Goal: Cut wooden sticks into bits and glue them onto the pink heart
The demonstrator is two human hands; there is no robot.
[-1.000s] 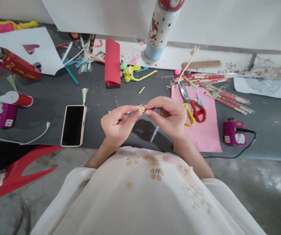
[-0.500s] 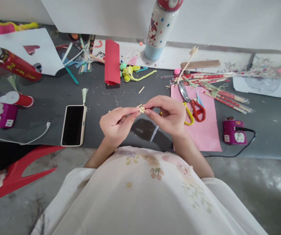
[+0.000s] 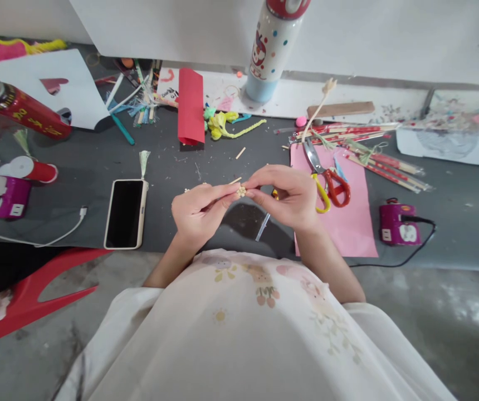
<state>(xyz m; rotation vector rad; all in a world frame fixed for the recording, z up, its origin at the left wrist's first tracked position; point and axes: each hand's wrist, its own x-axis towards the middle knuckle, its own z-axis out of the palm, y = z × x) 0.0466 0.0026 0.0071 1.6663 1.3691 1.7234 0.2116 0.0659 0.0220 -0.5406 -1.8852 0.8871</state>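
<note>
Tiny cream cluster (image 3: 242, 191), likely light and delicate, pinched from two sides

Gray table (image 3: 160, 161) runs beneath both hands. Pink paper (image 3: 343, 234) lies right of the right hand (image 3: 292, 197), partly under the forearm in view. Left hand (image 3: 198, 209) almost meets it at the fingertips; each pinches with thumb and forefinger. Phone (image 3: 125, 214) left of left hand; scissors (image 3: 331, 186) just right of right hand.

Cluster sits between the two sets of fingertips, above table. Flower-shaped, small rounded bits. Probably near weightless, stiff, a bit smooth; joins look fragile, hard squeeze could pop a bit loose. Best hold: outer edge, opposite sides, light fingertip pressure. What binds it, can't tell. Thin stick (image 3: 235, 180) just beyond left fingertips; held or not, unclear.

Versus one second ago: left thumb and forefinger closer together, right hand about the same, cluster slightly nearer the body, more stick showing.
</note>
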